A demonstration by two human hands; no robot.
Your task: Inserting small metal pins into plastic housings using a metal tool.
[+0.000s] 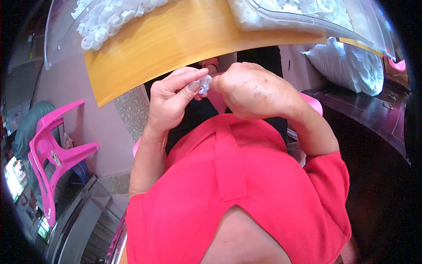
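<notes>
Nearest the camera, filling the lower middle of the frame, is the person's red shirt point(237, 193), with both bare forearms rising from it toward the centre. Just above the shirt the two hands meet. The left hand point(171, 99) pinches a small clear plastic piece point(204, 83) between thumb and forefinger, fingers closed narrow on it. The right hand point(250, 88) is curled into a loose fist pressed against the same piece from the other side, apparently gripping its far end, though what lies inside the fist is hidden. Holding it close to the chest likely steadies such a small part.

Beyond the hands, across the upper centre, lies a yellow-orange table top point(176, 39). On it, upper left, a clear plastic tray point(57, 39) holds a heap of white plastic pieces point(110, 17), within reach. A second clear tray point(351, 26) sits upper right. A pink plastic chair point(52, 149) stands at the left edge, and a white stuffed bag point(351, 66) at the right.
</notes>
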